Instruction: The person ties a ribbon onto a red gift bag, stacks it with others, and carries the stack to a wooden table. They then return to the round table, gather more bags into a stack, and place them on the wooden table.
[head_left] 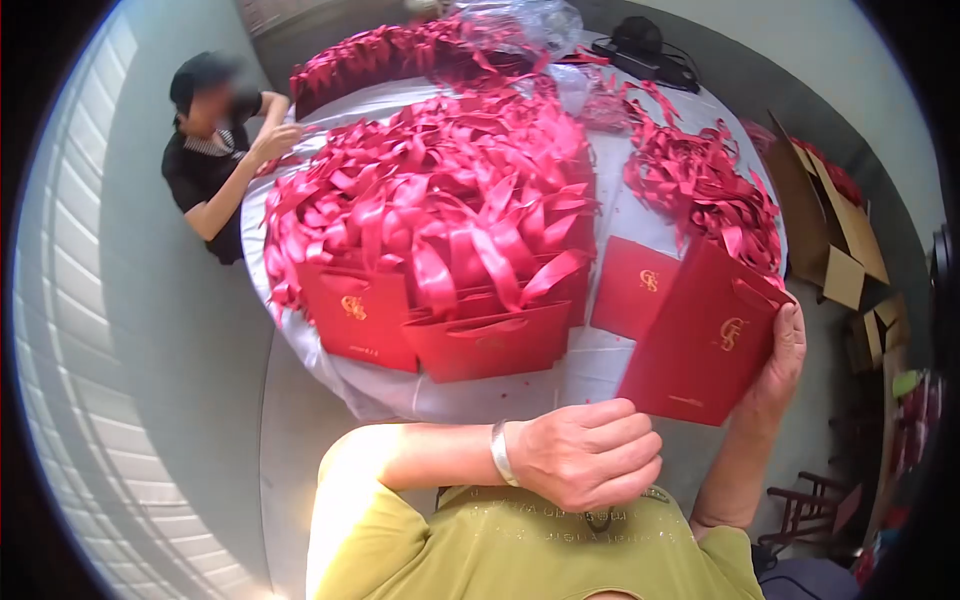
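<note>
Across the white-draped bench rise heaps of red ribboned bags. From where I stand, the right arm reaches up and outward, its grip holding one red bag by the side, tilted at the bench's near edge. The left forearm bends across the green shirt, the left grip curled beside the bag's lower corner; whether it pinches, I can't tell.

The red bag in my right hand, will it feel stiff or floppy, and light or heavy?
The bag is probably fairly stiff: its face looks flat and its edges straight in the right hand. It's likely light, since it looks slim. Any ribbon on it may flop, as the ribbons nearby curl loosely.
</note>
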